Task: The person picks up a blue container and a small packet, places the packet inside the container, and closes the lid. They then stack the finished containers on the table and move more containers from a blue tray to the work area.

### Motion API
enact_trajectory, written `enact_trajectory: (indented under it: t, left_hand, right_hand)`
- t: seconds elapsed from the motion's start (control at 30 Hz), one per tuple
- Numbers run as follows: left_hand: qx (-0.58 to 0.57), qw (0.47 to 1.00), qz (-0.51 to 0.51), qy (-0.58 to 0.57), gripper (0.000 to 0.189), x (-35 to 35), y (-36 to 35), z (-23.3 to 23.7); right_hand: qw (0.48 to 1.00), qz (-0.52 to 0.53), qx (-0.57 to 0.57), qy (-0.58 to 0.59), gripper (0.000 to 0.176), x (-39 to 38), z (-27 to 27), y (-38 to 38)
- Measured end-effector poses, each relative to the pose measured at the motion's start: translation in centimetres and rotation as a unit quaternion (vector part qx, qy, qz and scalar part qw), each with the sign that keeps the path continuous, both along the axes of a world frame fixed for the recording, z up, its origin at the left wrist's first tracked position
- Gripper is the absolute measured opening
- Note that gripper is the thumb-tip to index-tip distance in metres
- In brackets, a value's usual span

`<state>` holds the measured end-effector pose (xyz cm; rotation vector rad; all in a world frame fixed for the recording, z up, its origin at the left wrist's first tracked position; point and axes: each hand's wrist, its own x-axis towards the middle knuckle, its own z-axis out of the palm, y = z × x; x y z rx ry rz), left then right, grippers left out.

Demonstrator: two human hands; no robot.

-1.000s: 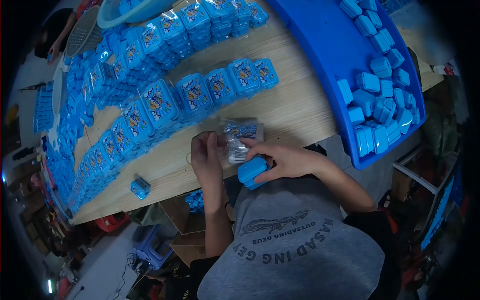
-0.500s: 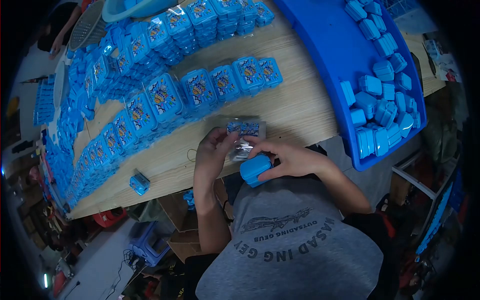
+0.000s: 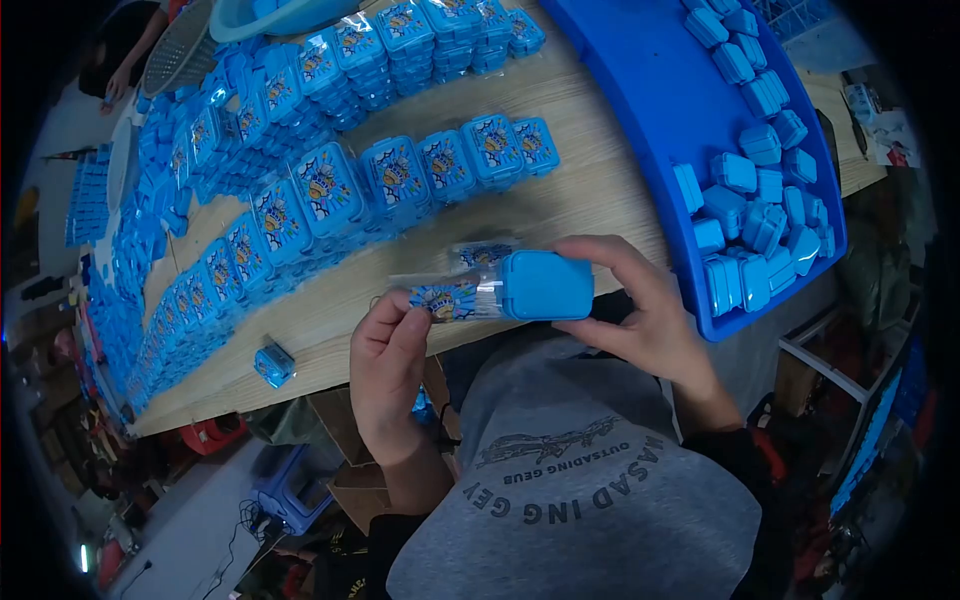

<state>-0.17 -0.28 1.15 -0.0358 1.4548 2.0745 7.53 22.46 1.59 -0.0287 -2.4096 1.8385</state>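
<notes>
My left hand (image 3: 392, 355) pinches the end of a clear plastic bag (image 3: 485, 292) with a colourful printed card (image 3: 443, 301) inside. Between the fingers and thumb of my right hand (image 3: 645, 315) is a small blue plastic box (image 3: 548, 286), lid side up. Its left end meets the right end of the bag, so the two lie in one line over the table's front edge. Just behind them, a stack of more printed bags (image 3: 482, 254) lies on the table.
Rows of packed blue boxes (image 3: 325, 190) stand along the wooden table (image 3: 600, 190). At the right sits a large blue tray (image 3: 640, 110) holding loose boxes. One packed box (image 3: 273, 365) lies near the front edge. Another person's hand (image 3: 117, 85) shows at the far left.
My left hand has drawn a bag toward the left, off the stack. My right hand has lifted the box and turned it level, bringing its end against the bag.
</notes>
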Motion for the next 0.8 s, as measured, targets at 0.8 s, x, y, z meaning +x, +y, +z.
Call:
enact_trajectory:
  t: [0.8]
  left_hand:
    - [0.155, 0.979, 0.107, -0.075, 0.055, 3.6, 5.4, 2.1]
  right_hand:
    - [0.953, -0.052, 0.125, 0.27, 0.06, -0.1, -1.6, -4.1]
